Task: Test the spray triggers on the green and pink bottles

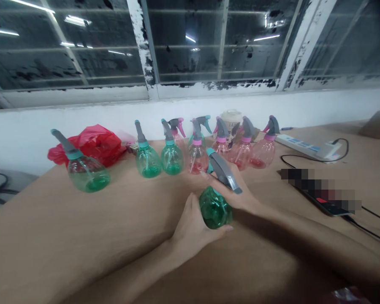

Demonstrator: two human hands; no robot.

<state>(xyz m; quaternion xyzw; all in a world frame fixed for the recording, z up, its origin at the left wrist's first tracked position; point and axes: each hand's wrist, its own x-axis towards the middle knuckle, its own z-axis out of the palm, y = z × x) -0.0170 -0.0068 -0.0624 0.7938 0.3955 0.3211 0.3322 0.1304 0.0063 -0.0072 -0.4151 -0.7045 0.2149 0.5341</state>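
Observation:
A green see-through spray bottle point(215, 209) with a grey and teal spray head is between my hands, tilted above the table. My left hand point(194, 226) is wrapped round the bottle's body from the left and below. Around the neck, just under the grey head, my right hand point(236, 192) grips from the right. Behind it stand more spray bottles: green ones such as the green bottle point(172, 159) and pink ones such as the pink bottle point(262, 152). Another green bottle point(88, 175) stands apart on the left.
A crumpled red plastic bag point(98, 143) lies at the back left. A paper cup point(232, 120) is behind the pink bottles. On the right are a white power strip point(308, 147) with a black cable and a phone point(329, 204). A white wall runs beneath the windows.

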